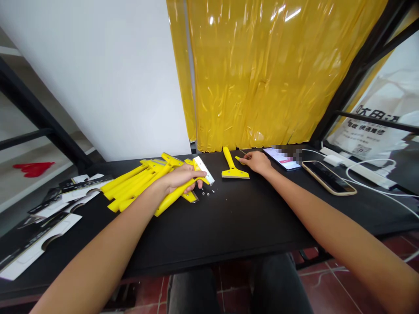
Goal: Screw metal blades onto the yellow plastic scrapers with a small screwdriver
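My left hand (183,178) is closed around a yellow scraper (172,198), its pale blade end (203,170) pointing up and away from me. Beneath and beside that hand lies a pile of yellow scrapers (131,183). Several tiny screws or nuts (207,193) are on the table just right of it. Another yellow scraper (231,165) lies alone between my hands, handle away from me. Low over the table, my right hand (257,161) pinches a thin rod-like tool (244,153). A small yellow piece (238,158) shows at its fingertips; whether it belongs to the tool, I cannot tell.
Black-and-white card sleeves (62,207) are heaped on the black table (196,240) at left. To the right are a lit phone (282,158), a phone in a tan case (329,178), a white power strip (360,168) and cables. A yellow plastic curtain (262,78) hangs behind.
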The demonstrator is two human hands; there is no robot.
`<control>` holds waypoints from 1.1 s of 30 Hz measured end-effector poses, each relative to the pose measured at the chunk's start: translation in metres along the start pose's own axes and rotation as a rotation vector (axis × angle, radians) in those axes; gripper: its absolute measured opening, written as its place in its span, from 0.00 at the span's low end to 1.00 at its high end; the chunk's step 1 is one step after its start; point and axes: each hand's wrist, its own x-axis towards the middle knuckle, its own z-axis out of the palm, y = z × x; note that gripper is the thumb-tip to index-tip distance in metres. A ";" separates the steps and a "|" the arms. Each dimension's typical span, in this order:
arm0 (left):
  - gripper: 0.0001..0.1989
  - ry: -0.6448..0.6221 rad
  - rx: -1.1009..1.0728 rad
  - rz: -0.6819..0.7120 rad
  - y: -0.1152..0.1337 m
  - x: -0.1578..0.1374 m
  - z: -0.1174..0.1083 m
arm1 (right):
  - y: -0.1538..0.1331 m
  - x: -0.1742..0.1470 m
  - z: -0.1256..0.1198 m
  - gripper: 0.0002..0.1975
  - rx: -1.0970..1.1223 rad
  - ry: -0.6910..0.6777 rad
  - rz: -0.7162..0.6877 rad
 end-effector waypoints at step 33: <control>0.18 -0.066 0.058 0.101 0.013 -0.012 0.029 | -0.068 -0.091 0.001 0.15 1.089 -0.547 -0.127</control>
